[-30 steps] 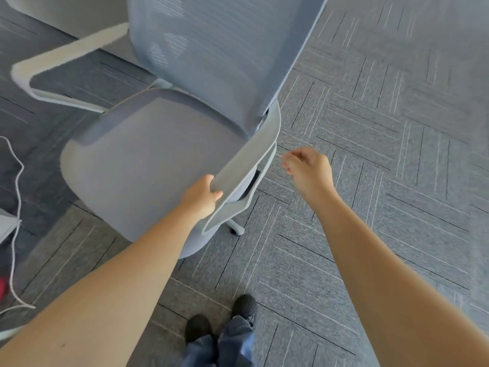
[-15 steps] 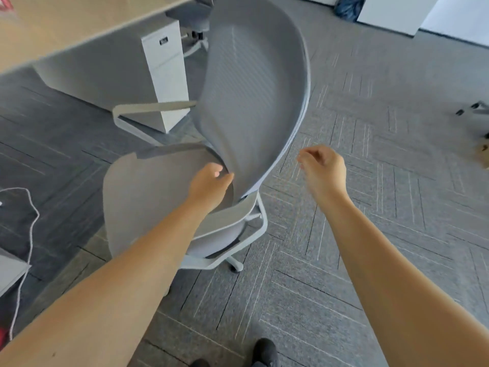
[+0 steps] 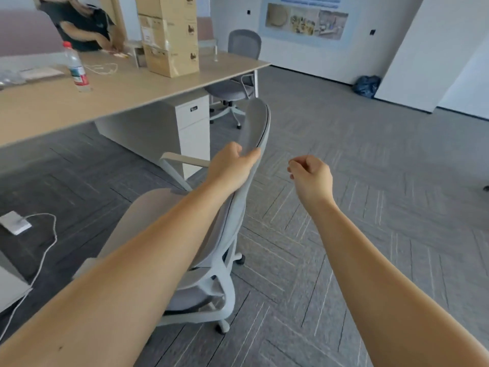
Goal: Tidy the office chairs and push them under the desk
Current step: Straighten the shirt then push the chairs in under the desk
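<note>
Meanwhile, the left hand point(image 3: 232, 165) closes its grip on the edge of the backrest of a pale grey mesh office chair point(image 3: 211, 234), which stands on the carpet just outside the light wooden surface point(image 3: 119, 94). The right hand point(image 3: 312, 178) hangs loosely curled, empty, beside it. A second, darker grey chair point(image 3: 235, 75) sits at the surface's far end.

Open-plan office: long wood-top desk point(image 3: 137, 94) running 9 to 12 o'clock with a white drawer pedestal point(image 3: 194, 133) under it, grey carpet tiles point(image 3: 370, 181) across the floor, mesh task chairs point(image 3: 244, 45) at 12. Stacked cardboard boxes point(image 3: 169, 35) and a water bottle point(image 3: 76, 67) on the desk, wall poster point(image 3: 307, 19) at 1 o'clock, another person point(image 3: 84, 25) seated at 11
</note>
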Demonstrator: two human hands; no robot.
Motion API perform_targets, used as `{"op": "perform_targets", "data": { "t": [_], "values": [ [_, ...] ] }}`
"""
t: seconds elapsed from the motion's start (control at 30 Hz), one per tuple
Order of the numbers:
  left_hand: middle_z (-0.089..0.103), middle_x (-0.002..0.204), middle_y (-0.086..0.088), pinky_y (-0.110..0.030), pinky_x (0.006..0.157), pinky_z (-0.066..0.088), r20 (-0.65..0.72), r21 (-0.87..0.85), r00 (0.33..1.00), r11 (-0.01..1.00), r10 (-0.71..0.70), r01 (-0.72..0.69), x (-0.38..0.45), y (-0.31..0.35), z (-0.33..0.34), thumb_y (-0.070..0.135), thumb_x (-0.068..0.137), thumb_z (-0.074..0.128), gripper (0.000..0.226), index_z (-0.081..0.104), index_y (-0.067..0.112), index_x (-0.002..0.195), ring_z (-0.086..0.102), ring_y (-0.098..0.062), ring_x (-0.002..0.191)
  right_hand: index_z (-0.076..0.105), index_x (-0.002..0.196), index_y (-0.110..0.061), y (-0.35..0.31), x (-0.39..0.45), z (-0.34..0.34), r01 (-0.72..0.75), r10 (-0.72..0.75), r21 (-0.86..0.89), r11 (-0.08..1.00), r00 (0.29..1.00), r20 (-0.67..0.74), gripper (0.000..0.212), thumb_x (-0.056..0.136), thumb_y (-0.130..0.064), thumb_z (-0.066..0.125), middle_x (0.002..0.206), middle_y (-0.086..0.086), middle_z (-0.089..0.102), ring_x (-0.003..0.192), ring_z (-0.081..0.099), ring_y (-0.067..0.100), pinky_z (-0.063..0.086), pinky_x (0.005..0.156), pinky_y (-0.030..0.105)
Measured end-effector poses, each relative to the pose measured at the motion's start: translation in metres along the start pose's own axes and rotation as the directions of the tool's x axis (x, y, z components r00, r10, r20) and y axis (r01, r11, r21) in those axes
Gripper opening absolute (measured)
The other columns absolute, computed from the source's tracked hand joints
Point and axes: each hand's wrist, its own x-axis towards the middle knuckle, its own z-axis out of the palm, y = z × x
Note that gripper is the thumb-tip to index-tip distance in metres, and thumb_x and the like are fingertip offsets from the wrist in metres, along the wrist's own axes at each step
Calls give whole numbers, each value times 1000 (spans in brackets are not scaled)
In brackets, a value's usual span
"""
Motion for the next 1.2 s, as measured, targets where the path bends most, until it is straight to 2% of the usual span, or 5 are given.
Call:
{"op": "perform_targets", "data": {
  "t": [0.47,0.67,0.9,1.07,1.2],
  "values": [
    [51,128,-16,-43,86,41,-362,488,917,805,-166,338,-25,-12,10,7,91,42,30,47,8,120,48,-36,116,56,88,-12,15,42,-5,170,-165,20,985,914,369,12,89,-12,44,66,-10,48,57,42,6,34,50,21],
    [47,131,-19,-46,97,36,-485,469,868,806,-108,362,-29,-3,-5,22,91,44,37,44,3,122,40,-37,122,50,120,-6,0,54,21,348,-305,-52,936,876,373,32,89,-16,45,126,10,52,111,49,24,41,92,36],
    [62,113,-12,-41,94,33,-355,568,935,789,-21,233,4,-11,0,51,88,40,47,55,8,101,52,-31,110,50,124,-11,-1,89,39,552,-440,-279,786,816,374,42,91,-36,44,136,10,45,129,33,28,20,108,41],
    [48,68,-3,-30,64,29,-416,651,905,723,86,230,0,-33,-10,64,78,45,57,28,14,55,44,-25,70,60,86,-3,8,104,55,655,-512,-272,705,735,444,48,93,-39,28,105,18,59,111,45,34,23,108,40],
    [25,54,4,-24,44,14,-439,712,881,667,179,219,-3,-47,-25,65,78,44,62,17,16,50,39,-24,65,26,49,-13,7,101,80,701,-624,-175,691,701,345,45,79,-43,12,58,9,39,72,38,26,35,86,40]
  ]
}}
